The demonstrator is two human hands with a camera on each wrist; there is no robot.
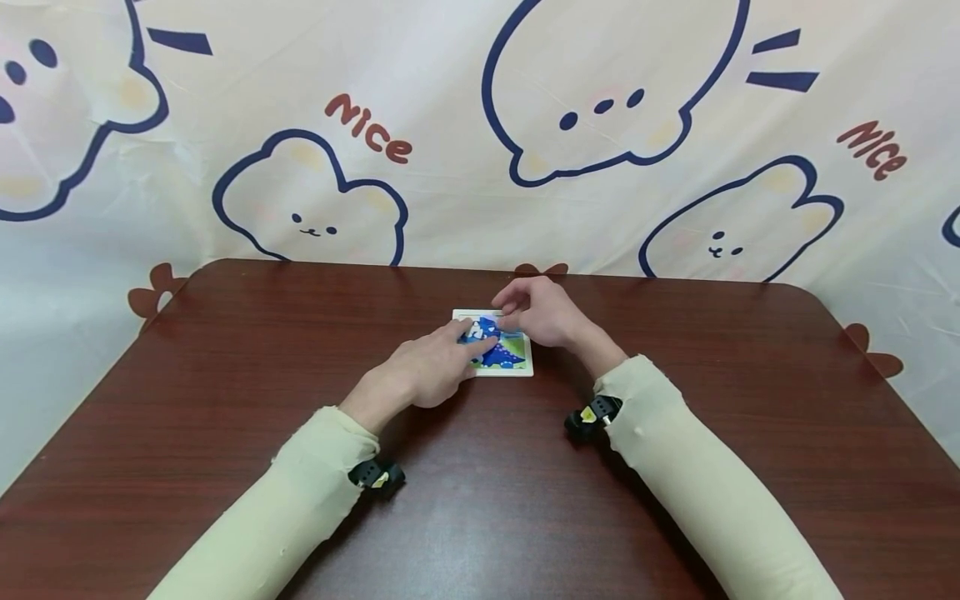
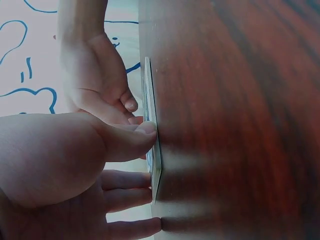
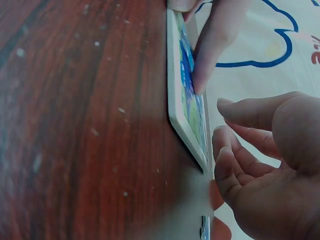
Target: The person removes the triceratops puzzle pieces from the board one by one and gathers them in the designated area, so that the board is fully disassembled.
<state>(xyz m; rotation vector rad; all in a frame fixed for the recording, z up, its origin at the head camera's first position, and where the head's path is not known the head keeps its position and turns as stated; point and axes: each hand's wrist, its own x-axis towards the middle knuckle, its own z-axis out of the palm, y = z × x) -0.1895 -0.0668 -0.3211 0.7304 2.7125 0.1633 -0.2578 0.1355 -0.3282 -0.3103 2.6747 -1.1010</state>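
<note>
A small square picture puzzle (image 1: 513,363) with a white frame and a blue dinosaur picture lies flat on the table. My left hand (image 1: 431,367) rests on its left side, with straight fingers touching the picture; in the left wrist view the thumb (image 2: 137,137) lies at the puzzle's near edge. Over the far right corner hovers my right hand (image 1: 545,312), its fingers loosely bent. The right wrist view shows a gap between the thumb (image 3: 245,110) and the fingertips, with nothing held there. Part of the picture is hidden under the left fingers.
The brown wooden table (image 1: 480,517) ends at a pale cloth (image 1: 450,83) printed with cartoon figures. A small bluish piece (image 3: 205,227), partly cut off and too small to identify, shows at the bottom of the right wrist view. Black wrist cameras (image 1: 378,477) sit at both cuffs.
</note>
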